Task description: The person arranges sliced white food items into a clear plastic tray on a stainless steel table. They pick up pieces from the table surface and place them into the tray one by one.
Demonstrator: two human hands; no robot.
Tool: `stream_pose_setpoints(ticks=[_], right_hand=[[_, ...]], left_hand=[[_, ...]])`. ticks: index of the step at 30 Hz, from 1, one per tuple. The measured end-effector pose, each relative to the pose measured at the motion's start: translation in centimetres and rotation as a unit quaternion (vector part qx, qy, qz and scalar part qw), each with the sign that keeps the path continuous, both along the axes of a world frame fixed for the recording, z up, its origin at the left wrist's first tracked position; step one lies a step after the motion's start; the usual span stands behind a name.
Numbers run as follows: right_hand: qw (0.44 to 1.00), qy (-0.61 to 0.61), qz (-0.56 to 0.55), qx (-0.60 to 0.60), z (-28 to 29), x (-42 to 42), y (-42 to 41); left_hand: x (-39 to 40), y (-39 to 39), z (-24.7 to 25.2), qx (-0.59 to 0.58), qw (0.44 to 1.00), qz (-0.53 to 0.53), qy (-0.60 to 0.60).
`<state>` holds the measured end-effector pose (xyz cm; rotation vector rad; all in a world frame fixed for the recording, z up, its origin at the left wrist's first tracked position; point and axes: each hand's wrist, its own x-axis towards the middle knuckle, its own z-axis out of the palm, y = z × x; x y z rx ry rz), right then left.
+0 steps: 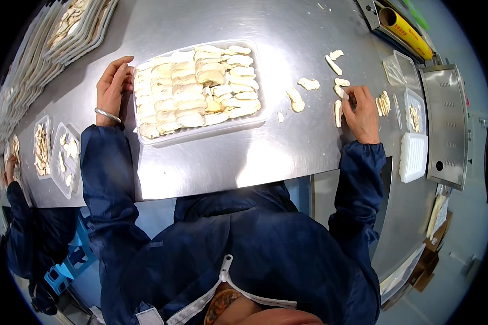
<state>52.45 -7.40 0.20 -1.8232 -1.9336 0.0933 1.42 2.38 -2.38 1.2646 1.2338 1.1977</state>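
Observation:
A clear plastic tray (158,141) before me holds rows of overlapping pale slices, which look like dried mushroom. At the tray's left edge is my left hand (113,87), fingers curled and touching the rim, with a metal bangle at the wrist. My right hand (362,111) is on the steel table to the right of the tray, thumb and fingertips pinching a pale slice (340,92). Loose slices lie around it: one just below (338,113), others above (333,65). Between tray and right hand lie a curved slice (296,99), a wider one (309,84) and a small chip (280,117).
Stacked filled trays (75,36) stand at the upper left. Two smaller trays (67,162) (42,147) sit near a co-worker's hand (10,168). At the right are a row of slices (383,103), plastic containers (413,156), a steel appliance (447,126) and a yellow roll (408,32).

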Motion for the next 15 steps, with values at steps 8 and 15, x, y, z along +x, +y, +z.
stream_pose_setpoints(ticks=[8,15], right_hand=[[0.997,-0.068,0.022,0.040,1.5,-2.3,0.7],[0.986,-0.087,-0.028,-0.138,2.9,-0.3,0.6]], left_hand=[[0.6,-0.1,0.3,0.002,1.000,0.000,-0.023],[-0.2,-0.1,-0.4,0.003,0.999,-0.016,-0.032]])
